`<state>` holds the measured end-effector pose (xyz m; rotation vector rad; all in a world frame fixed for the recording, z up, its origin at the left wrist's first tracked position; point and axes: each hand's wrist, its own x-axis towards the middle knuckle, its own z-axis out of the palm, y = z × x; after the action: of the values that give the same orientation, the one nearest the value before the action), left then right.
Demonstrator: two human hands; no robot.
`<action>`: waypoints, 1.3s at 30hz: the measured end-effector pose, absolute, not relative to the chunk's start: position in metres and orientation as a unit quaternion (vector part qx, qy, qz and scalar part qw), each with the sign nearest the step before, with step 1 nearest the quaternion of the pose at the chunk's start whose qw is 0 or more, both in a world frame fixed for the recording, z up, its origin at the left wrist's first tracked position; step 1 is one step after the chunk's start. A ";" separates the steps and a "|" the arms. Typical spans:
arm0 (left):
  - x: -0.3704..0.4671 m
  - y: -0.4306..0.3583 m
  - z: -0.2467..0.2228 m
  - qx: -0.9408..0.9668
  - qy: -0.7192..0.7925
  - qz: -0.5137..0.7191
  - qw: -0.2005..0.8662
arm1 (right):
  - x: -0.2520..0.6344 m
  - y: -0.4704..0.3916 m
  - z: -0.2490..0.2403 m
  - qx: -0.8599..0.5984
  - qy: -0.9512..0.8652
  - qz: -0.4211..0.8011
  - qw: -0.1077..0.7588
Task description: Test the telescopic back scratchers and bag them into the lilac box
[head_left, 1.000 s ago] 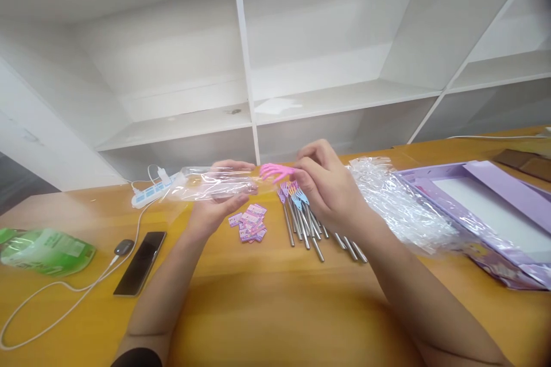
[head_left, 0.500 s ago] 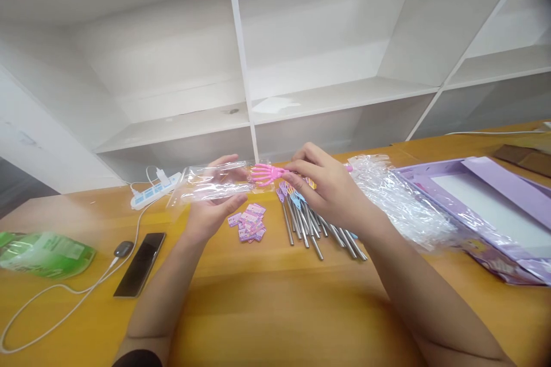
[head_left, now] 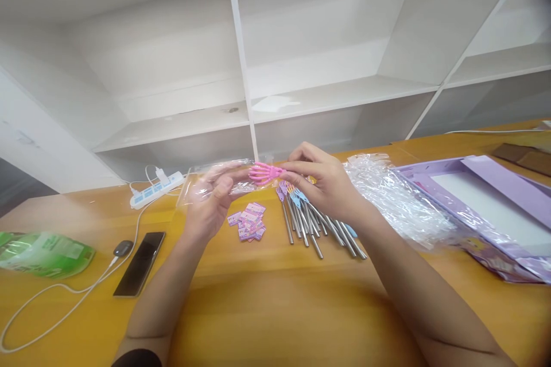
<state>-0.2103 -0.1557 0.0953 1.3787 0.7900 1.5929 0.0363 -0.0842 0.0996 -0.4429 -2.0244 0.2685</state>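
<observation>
With mouth of clear plastic sleeve (head_left: pixel 215 183) pinched open by left hand (head_left: pixel 209 206), right hand (head_left: pixel 327 183) grips pink skeleton-hand toy (head_left: pixel 263 172), aligned at sleeve mouth above table (head_left: pixel 275 309), beside steel-handled forks (head_left: pixel 307 221) and small pink labels (head_left: pixel 249 222).

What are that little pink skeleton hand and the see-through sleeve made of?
The pink skeleton-hand piece, pinched by the right hand, looks like glossy moulded plastic: uniform bright colour, thin rigid fingers. The clear sleeve in the left hand seems thin plastic film: transparent, crinkled, with glare.
</observation>
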 end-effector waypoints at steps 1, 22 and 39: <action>-0.210 -0.156 0.095 0.548 0.323 0.639 0.433 | 0.037 -0.084 0.100 -0.181 -0.839 0.118 0.499; -0.202 -0.161 0.095 0.516 0.341 0.615 0.489 | 0.045 -0.075 0.099 -0.174 -0.835 0.146 0.501; -0.186 -0.157 0.078 0.568 0.393 0.563 0.453 | 0.038 -0.096 0.091 -0.256 -0.845 0.099 0.460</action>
<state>-0.1861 -0.1567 0.0782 1.4024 0.9714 1.3903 0.0380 -0.0961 0.0911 -0.6296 -2.0791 0.2433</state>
